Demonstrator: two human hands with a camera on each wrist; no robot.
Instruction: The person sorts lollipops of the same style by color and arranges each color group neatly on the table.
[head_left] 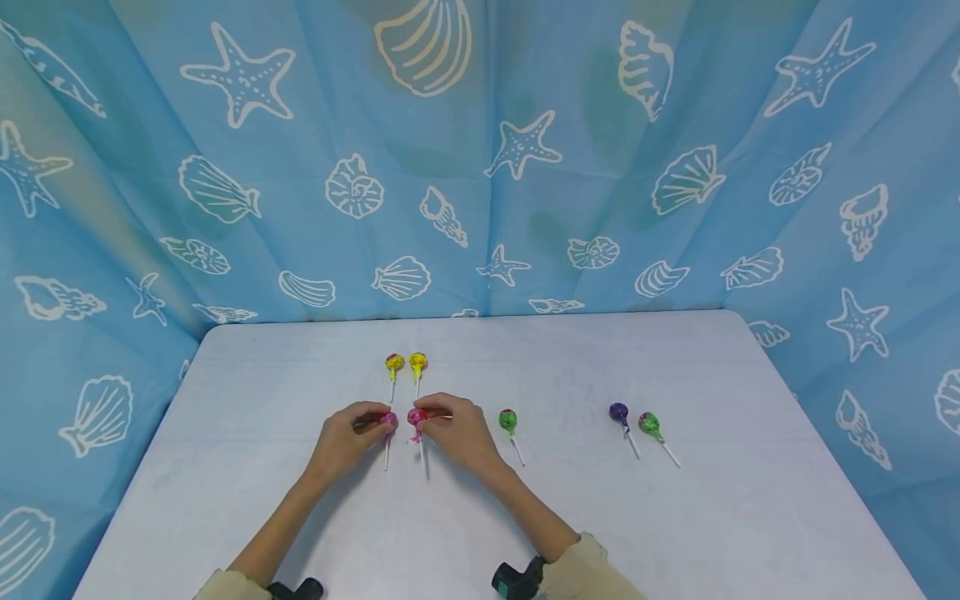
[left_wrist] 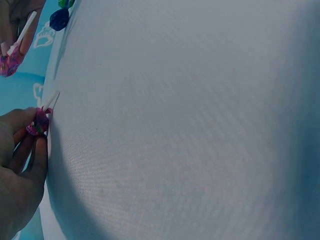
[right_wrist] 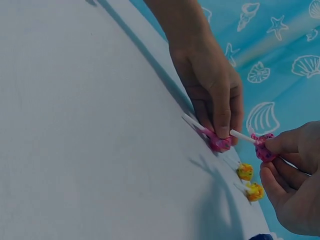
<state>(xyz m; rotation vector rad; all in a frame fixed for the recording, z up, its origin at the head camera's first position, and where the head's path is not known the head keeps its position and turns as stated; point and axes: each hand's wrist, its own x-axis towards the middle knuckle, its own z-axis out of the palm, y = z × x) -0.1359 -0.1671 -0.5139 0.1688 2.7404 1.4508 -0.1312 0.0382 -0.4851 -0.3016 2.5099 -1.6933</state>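
Note:
My left hand (head_left: 345,443) pinches a pink-wrapped lollipop (head_left: 388,421) by its candy end, white stick toward me. Just to the right, my right hand (head_left: 463,435) holds a second pink lollipop (right_wrist: 264,147) between thumb and fingers, its stick also pointing my way. In the right wrist view the left lollipop (right_wrist: 220,142) is down at the table, while the right one looks raised above it. Behind them, two yellow lollipops (head_left: 394,363) lie side by side with their sticks toward me. The left wrist view shows the left hand (left_wrist: 20,185) low at its left edge.
Right of my right hand lies a green lollipop (head_left: 507,420). Farther right, a purple lollipop (head_left: 618,413) and another green lollipop (head_left: 650,425) lie close together. A white cloth covers the table (head_left: 247,392); a blue seashell-patterned curtain (head_left: 480,192) hangs behind its far edge.

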